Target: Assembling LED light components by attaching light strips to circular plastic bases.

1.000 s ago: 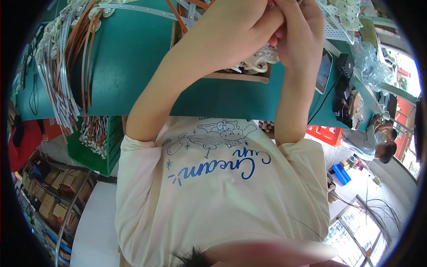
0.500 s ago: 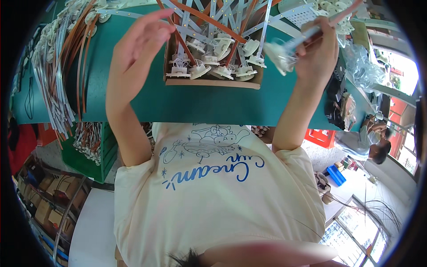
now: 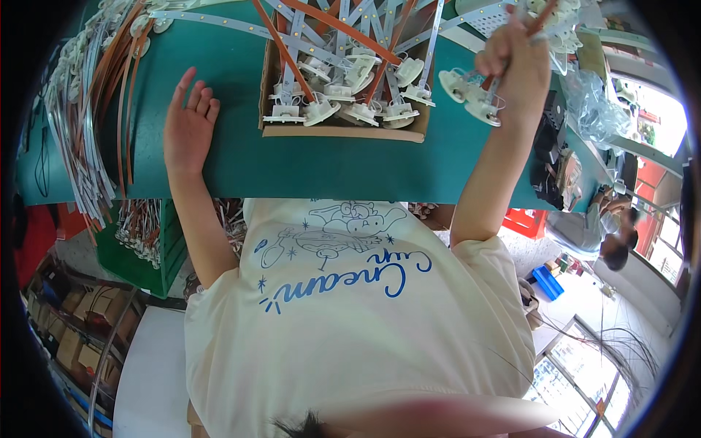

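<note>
My right hand [image 3: 520, 69], at the upper right, is closed round LED strips. Two round white end pieces [image 3: 471, 95] with thin wires dangle from the strips beside my wrist. My left hand [image 3: 188, 131] hovers over or lies on the green table [image 3: 234, 171], left of a cardboard box. It holds nothing; its fingers are loosely bent and apart. In the cardboard box [image 3: 343, 132] several white and orange LED strips [image 3: 343, 33] stand crossed, their round white ends [image 3: 361, 73] at the bottom. The top of the strips in my right hand is cut off or blurred.
A thick bundle of white and orange strips [image 3: 80, 139] hangs over the table's left edge. Below it stands a green crate [image 3: 131, 255] of more strips. On the right lie clear plastic bags [image 3: 599, 109] and black parts [image 3: 551, 160]. A person [image 3: 606, 230] sits farther right.
My left hand has moved from beside the box down and left. My right hand has lifted slightly up, and the strips' round ends, blurred before, now hang apart and clearer.
</note>
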The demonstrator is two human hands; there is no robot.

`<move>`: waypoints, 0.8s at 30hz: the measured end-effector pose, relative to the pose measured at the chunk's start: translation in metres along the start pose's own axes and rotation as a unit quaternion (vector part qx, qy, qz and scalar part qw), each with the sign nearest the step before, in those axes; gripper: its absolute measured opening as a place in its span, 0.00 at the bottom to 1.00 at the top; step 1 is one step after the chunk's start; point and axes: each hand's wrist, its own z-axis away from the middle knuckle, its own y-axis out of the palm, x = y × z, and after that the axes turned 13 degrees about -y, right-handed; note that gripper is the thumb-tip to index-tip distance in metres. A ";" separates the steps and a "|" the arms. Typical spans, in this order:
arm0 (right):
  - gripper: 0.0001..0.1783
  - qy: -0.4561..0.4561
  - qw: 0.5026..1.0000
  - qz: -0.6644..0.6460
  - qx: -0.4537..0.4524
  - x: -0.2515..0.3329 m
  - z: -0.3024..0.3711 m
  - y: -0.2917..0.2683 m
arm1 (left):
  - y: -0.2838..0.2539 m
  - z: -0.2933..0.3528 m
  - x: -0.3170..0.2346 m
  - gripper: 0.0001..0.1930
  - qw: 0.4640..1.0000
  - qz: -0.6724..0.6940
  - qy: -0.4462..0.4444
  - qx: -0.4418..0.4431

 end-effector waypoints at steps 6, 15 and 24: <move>0.11 -0.256 0.813 0.509 0.118 -0.034 0.008 0.028 | 0.009 0.001 0.005 0.23 0.992 -0.100 0.013 -0.073; 0.18 0.076 0.906 0.391 0.142 0.032 -0.018 0.041 | 0.013 -0.001 0.004 0.23 0.993 -0.107 0.011 -0.054; 0.14 -0.057 0.746 0.454 0.484 -0.024 -0.037 0.072 | 0.011 0.001 0.006 0.22 0.992 -0.102 0.022 -0.065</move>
